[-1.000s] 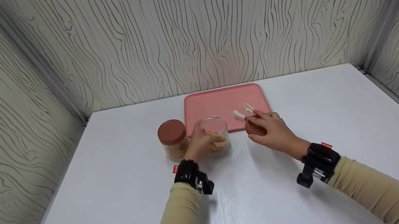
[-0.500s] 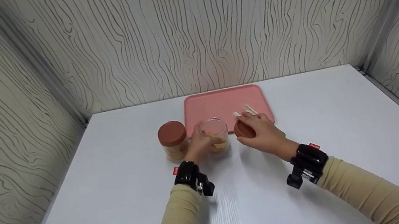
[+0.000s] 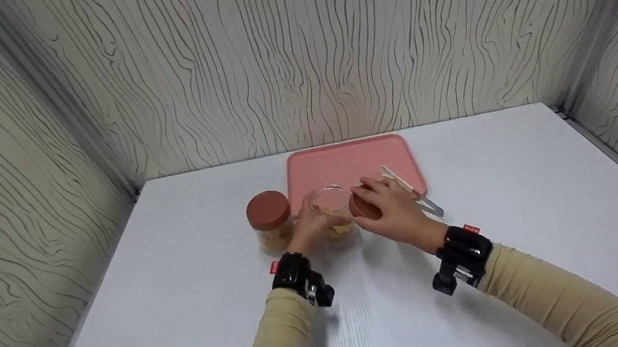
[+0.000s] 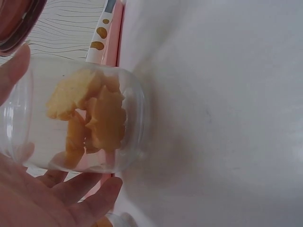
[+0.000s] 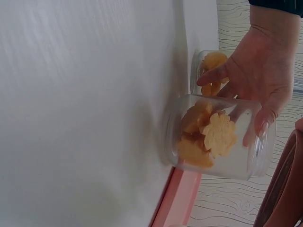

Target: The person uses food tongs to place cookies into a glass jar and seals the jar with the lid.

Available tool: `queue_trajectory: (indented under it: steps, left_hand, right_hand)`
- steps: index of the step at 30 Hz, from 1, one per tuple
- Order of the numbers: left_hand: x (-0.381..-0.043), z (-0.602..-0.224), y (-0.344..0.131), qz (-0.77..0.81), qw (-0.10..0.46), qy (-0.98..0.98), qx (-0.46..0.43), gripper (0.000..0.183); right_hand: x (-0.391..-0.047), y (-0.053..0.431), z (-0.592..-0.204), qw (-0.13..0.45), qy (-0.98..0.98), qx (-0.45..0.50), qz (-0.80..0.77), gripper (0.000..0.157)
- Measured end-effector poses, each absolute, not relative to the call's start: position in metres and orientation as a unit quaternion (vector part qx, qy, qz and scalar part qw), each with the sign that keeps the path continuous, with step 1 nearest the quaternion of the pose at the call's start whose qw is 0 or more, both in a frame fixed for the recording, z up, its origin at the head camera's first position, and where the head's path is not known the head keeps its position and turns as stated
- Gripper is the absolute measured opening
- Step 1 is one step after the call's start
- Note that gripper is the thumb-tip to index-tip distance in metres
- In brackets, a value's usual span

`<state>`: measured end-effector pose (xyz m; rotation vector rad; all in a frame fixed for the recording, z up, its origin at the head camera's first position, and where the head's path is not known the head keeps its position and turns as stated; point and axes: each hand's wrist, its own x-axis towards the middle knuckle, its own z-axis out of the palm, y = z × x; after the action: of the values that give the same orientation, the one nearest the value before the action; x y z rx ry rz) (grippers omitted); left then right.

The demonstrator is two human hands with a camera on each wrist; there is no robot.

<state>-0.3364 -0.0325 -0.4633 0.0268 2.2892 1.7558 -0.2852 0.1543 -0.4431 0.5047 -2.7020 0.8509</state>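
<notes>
My left hand (image 3: 307,227) grips a clear, lidless jar (image 3: 329,196) that stands upright on the white table. Pale, scallop-edged cookies (image 4: 108,118) lie in its lower part. My right hand (image 3: 396,212) holds a reddish-brown lid (image 3: 363,207), tilted, just right of the jar's mouth and apart from it in the right wrist view. To the left of my left hand stands a second jar (image 3: 274,239) with cookies, closed by a matching lid (image 3: 268,209). White tongs (image 3: 397,177) with a grey metal end lie across the tray's right front corner, partly hidden by my right hand.
A pink tray (image 3: 337,160) lies flat at the back of the white table (image 3: 183,312), behind the jars. Wood-patterned panels (image 3: 292,55) rise at the back and on both sides.
My right hand has moved left with the lid, up to the open jar. More of the tongs now shows behind it. My left hand and both jars have stayed in place.
</notes>
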Motion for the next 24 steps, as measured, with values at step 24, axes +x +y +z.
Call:
queue_trajectory:
  steps: [24]
  left_hand:
    - [-0.3385,-0.4645,-0.0295,0.604,0.116,0.788,0.016,0.101]
  right_hand:
    - [-0.2879,0.1522,-0.446,0.142,-0.932,0.179,0.283,0.056]
